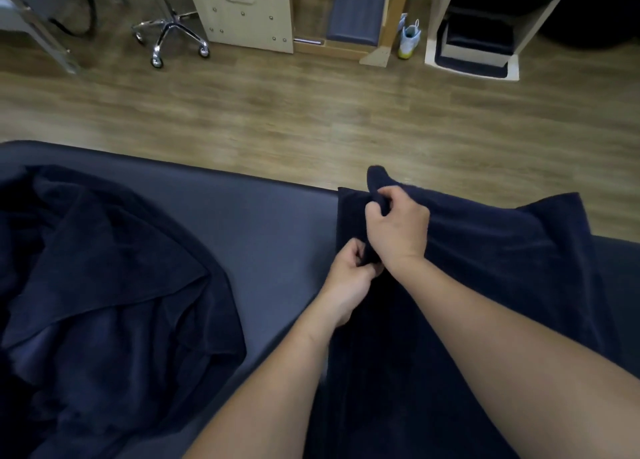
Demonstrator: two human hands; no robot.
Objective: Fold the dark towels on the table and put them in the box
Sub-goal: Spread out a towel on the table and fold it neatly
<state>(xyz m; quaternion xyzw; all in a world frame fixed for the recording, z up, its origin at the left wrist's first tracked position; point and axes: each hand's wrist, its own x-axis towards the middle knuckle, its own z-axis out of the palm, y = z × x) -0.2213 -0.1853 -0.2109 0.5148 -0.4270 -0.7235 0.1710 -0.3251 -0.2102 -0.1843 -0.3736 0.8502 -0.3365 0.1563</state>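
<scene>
A dark navy towel (502,251) lies spread over the right part of the grey padded table (270,230), reaching its far edge. My right hand (398,226) pinches the towel's left edge near the far corner, which sticks up. Just below it, my left hand (349,278) grips the same left edge, so the two hands are close together. A heap of crumpled dark towels (104,285) covers the table's left side. No box is recognisable in view.
Beyond the table's far edge is wooden floor (311,112). A chrome swivel-stool base (173,36) stands at the back left, light wooden furniture (249,12) behind it, a spray bottle (410,39) and a shelf unit (478,43) at the back right.
</scene>
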